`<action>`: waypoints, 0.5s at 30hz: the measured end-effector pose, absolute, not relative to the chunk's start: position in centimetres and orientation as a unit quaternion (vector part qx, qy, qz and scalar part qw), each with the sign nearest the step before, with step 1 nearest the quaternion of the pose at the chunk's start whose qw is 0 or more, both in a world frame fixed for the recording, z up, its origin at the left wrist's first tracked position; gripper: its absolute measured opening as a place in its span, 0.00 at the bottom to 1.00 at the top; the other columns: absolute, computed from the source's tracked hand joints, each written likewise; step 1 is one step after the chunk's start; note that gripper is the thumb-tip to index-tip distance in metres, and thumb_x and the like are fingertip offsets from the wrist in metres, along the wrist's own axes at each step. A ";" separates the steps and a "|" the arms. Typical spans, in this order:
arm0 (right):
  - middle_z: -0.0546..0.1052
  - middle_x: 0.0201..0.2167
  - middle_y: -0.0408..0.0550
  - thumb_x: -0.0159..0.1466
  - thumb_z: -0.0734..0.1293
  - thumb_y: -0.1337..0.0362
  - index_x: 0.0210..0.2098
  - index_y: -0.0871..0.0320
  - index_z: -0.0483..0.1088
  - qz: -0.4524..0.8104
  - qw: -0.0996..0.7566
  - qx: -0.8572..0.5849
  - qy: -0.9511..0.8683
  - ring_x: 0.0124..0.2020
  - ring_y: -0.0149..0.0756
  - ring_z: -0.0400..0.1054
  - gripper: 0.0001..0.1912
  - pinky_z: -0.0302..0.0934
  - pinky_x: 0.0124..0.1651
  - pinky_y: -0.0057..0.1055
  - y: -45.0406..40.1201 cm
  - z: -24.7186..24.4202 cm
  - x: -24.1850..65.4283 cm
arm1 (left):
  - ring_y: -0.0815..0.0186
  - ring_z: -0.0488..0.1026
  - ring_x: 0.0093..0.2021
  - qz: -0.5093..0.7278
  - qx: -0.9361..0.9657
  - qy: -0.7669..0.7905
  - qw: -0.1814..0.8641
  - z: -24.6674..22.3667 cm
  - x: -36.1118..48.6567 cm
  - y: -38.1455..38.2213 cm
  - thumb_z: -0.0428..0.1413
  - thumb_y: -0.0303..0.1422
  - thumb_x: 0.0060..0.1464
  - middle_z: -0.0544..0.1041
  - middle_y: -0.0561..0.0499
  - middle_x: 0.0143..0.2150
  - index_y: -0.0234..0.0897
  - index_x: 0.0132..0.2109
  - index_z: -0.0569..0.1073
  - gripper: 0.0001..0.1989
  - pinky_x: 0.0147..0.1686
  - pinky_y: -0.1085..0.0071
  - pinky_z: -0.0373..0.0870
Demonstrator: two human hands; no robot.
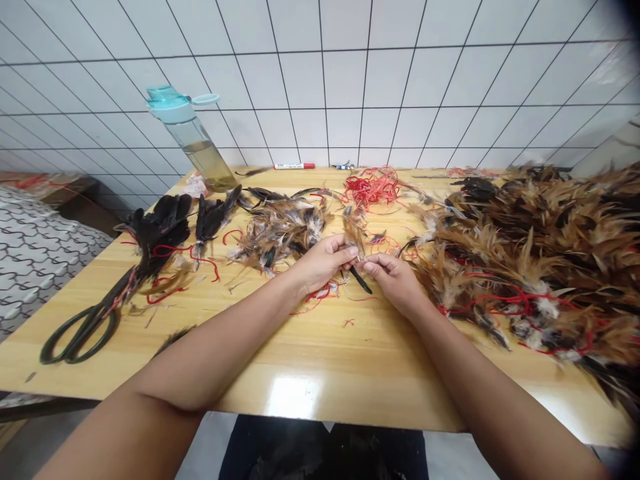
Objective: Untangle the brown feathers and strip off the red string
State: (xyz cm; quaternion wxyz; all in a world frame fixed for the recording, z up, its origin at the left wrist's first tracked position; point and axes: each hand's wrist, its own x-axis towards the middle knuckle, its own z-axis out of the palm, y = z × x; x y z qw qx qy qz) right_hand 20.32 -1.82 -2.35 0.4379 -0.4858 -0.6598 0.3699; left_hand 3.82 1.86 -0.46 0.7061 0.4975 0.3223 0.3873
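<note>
A small bunch of brown feathers (354, 228) stands upright out of my left hand (327, 261), whose thumb and fingers are closed on its base. My right hand (395, 277) is pinched close beside it, its fingertips at the base of the bunch. What the right fingers hold is too small and blurred to make out. Below the fingertips a dark feather (361, 280) points down toward the tabletop. Red strings (325, 292) lie under my hands on the wooden table (325, 347).
Loose feathers (280, 230) lie left of centre, and a large feather pile (545, 247) covers the right side. Black scissors (80, 337) rest at left by dark feathers (163, 227). Behind are a water bottle (200, 143), a red marker (295, 166) and tangled red string (373, 187).
</note>
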 end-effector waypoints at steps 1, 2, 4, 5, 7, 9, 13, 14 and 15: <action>0.79 0.30 0.45 0.59 0.63 0.60 0.31 0.57 0.74 0.374 0.445 -0.487 -0.652 0.33 0.34 0.71 0.09 0.63 0.39 0.30 -1.7 -2.5 20.4 | 0.75 0.63 0.25 0.386 0.497 0.323 0.707 -0.4 3.8 1.9 0.66 0.40 0.40 0.68 0.56 0.25 0.33 0.32 0.68 0.19 0.28 0.76 0.59; 0.79 0.30 0.45 0.58 0.64 0.60 0.31 0.57 0.73 0.376 0.452 -0.491 -0.643 0.33 0.35 0.71 0.09 0.64 0.39 0.31 -1.7 -2.6 20.4 | 0.75 0.63 0.25 0.385 0.496 0.323 0.708 -0.3 3.8 1.9 0.66 0.40 0.40 0.68 0.56 0.25 0.33 0.32 0.68 0.19 0.28 0.76 0.59; 0.78 0.30 0.46 0.57 0.64 0.60 0.31 0.57 0.73 0.375 0.467 -0.503 -0.623 0.32 0.35 0.71 0.08 0.64 0.39 0.31 -1.5 -2.9 20.4 | 0.75 0.62 0.25 0.385 0.497 0.323 0.707 -0.3 3.8 1.9 0.67 0.40 0.40 0.67 0.56 0.25 0.33 0.32 0.68 0.19 0.28 0.76 0.58; 0.78 0.30 0.46 0.57 0.65 0.60 0.32 0.57 0.72 0.373 0.473 -0.510 -0.614 0.32 0.35 0.71 0.09 0.65 0.38 0.32 -1.5 -3.1 20.4 | 0.75 0.62 0.25 0.386 0.498 0.325 0.705 -0.3 3.8 1.9 0.66 0.40 0.40 0.67 0.56 0.25 0.33 0.32 0.68 0.19 0.27 0.76 0.58; 0.78 0.32 0.47 0.57 0.65 0.59 0.34 0.57 0.72 0.370 0.479 -0.520 -0.602 0.33 0.36 0.71 0.10 0.65 0.38 0.32 -1.5 -3.2 20.5 | 0.75 0.61 0.25 0.387 0.505 0.330 0.697 -0.3 3.8 1.9 0.66 0.40 0.40 0.67 0.56 0.26 0.32 0.33 0.68 0.19 0.27 0.76 0.57; 0.79 0.32 0.48 0.57 0.65 0.59 0.35 0.57 0.73 0.368 0.475 -0.523 -0.604 0.32 0.36 0.71 0.10 0.65 0.38 0.33 -1.5 -3.2 20.5 | 0.75 0.61 0.25 0.386 0.520 0.338 0.683 -0.4 3.8 1.9 0.65 0.40 0.42 0.67 0.56 0.26 0.33 0.33 0.68 0.18 0.27 0.76 0.58; 0.78 0.28 0.46 0.56 0.66 0.62 0.29 0.56 0.73 0.320 0.455 -0.524 -0.645 0.32 0.36 0.71 0.05 0.63 0.39 0.33 -1.6 -3.0 20.5 | 0.74 0.62 0.26 0.358 0.584 0.361 0.633 -0.5 3.8 1.8 0.62 0.37 0.46 0.67 0.56 0.25 0.33 0.31 0.67 0.13 0.27 0.76 0.57; 0.77 0.27 0.45 0.56 0.66 0.63 0.28 0.56 0.73 0.303 0.450 -0.525 -0.656 0.32 0.36 0.70 0.05 0.63 0.39 0.32 -1.6 -3.1 20.4 | 0.74 0.62 0.27 0.347 0.599 0.362 0.624 -0.5 3.9 1.8 0.61 0.36 0.46 0.67 0.56 0.26 0.33 0.31 0.67 0.12 0.28 0.77 0.58; 0.77 0.26 0.45 0.56 0.66 0.64 0.26 0.56 0.73 0.288 0.446 -0.528 -0.663 0.31 0.35 0.69 0.05 0.62 0.38 0.32 -1.6 -3.1 20.4 | 0.74 0.62 0.28 0.338 0.611 0.360 0.619 -0.5 3.9 1.7 0.61 0.35 0.47 0.67 0.56 0.27 0.33 0.31 0.67 0.12 0.29 0.77 0.58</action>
